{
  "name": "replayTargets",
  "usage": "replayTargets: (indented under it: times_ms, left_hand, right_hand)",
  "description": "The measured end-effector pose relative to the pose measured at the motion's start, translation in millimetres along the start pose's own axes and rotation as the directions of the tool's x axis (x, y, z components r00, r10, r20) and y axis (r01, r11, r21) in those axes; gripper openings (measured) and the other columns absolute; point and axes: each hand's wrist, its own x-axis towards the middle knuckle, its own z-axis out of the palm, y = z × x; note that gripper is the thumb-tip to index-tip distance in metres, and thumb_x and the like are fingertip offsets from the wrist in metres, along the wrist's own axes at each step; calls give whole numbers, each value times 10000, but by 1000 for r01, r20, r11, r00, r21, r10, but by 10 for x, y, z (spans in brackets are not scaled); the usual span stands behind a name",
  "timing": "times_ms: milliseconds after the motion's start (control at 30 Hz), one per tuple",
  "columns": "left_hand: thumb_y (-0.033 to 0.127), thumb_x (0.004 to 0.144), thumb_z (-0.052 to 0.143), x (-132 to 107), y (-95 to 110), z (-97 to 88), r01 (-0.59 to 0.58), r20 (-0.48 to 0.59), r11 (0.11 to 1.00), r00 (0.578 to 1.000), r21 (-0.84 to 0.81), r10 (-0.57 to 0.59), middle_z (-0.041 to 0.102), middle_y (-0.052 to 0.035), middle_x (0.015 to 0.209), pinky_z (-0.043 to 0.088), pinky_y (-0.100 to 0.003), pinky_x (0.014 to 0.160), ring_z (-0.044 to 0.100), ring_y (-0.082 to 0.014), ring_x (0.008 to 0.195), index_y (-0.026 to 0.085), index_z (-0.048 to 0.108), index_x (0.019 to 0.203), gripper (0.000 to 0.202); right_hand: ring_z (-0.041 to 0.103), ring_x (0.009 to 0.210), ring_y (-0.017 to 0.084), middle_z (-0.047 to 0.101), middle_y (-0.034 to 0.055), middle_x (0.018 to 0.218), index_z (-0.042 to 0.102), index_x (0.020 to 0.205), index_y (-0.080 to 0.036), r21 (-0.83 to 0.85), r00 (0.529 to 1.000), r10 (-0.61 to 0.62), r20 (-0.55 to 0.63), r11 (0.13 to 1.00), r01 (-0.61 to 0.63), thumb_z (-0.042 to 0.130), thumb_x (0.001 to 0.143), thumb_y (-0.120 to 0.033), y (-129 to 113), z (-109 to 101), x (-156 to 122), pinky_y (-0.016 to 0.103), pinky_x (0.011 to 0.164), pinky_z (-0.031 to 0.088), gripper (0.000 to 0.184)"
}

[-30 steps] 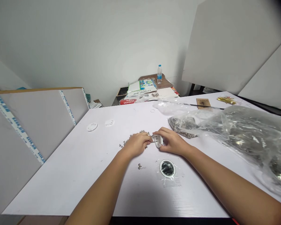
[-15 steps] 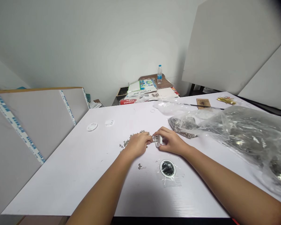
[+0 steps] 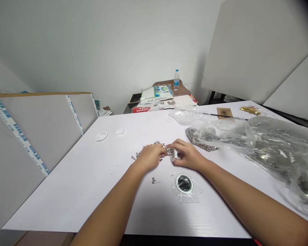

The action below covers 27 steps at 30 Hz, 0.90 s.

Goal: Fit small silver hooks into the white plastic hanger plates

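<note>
My right hand (image 3: pixel 187 155) holds a small white round plastic part (image 3: pixel 172 154) on edge by its rim, thumb below and fingers above. A face with small holes or contacts is turned toward my left hand (image 3: pixel 152 156). The fingers of that hand are pinched together against this face; what lies between them is too small to make out. Behind and beside my left hand is a loose pile of small shiny metal pieces (image 3: pixel 156 142). A few more metal pieces (image 3: pixel 153 180) lie nearer to me. Below my right hand rests a round black piece with a white rim (image 3: pixel 184 183) on clear plastic film.
On the left of the white table (image 3: pixel 97 177) lie a white disc (image 3: pixel 101 136) and a white square part (image 3: pixel 120 132). Large clear bags (image 3: pixel 267 147) of metal pieces cover the right side. A water bottle (image 3: pixel 176 80) stands at the back, past a thin ring (image 3: pixel 168 120).
The white round part has turned slightly in my right hand. Both hands stay at nearly the same place, and the whole view has shifted a little.
</note>
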Motion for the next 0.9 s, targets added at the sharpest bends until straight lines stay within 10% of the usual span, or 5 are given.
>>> replayTargets:
  times_ms: [900]
  left_hand:
    - [216,926,466,-24,-53,-19,-14,13,1000,1000,-11,15,659,-8,909,398,-287,683,585,-177,825,352,712,1083,322]
  right_hand:
    - [549,682,133,553,35,969,564,1264,-266,12,999,31,-24,999,-31,643,663,-78,29,13,-8,268,609,504,634]
